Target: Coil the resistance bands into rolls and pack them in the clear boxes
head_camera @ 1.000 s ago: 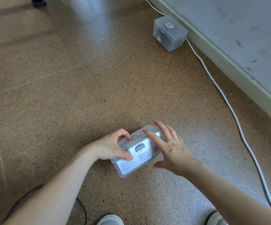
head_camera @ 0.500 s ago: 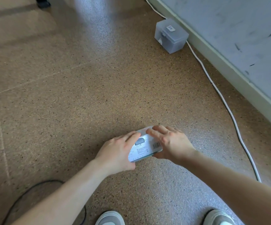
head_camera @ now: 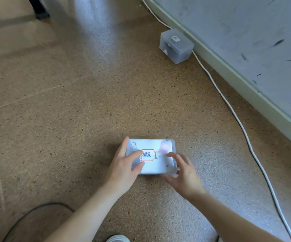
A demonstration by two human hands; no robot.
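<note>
Evidently steadying the clear box [head_camera: 151, 165] flat on the floor [head_camera: 71, 119], lid side up, low in the middle of view and well apart from the second clear box [head_camera: 176, 46] near the wall [head_camera: 246, 32]. Pressing down with the left hand [head_camera: 122, 169], fingers spread fairly straight over the left edge and lid; probably pinning it for seating the lid or snapping a catch. Working at the near right corner with the right hand [head_camera: 185, 177], blurred, fingers loosely bent; cannot tell whether pinching that corner or merely touching it. Reading this as closing or checking a packed box, seeing no loose bands anywhere. Looking frosted and see-through, whitish across the top, carrying a red-bordered label [head_camera: 148, 155] with blue handwriting. Showing a pinkish smudge inside toward the far right corner, possibly a rolled band, too soft for confirming. Noting the second clear box lidded, just beside a white cable [head_camera: 246, 136].
</note>
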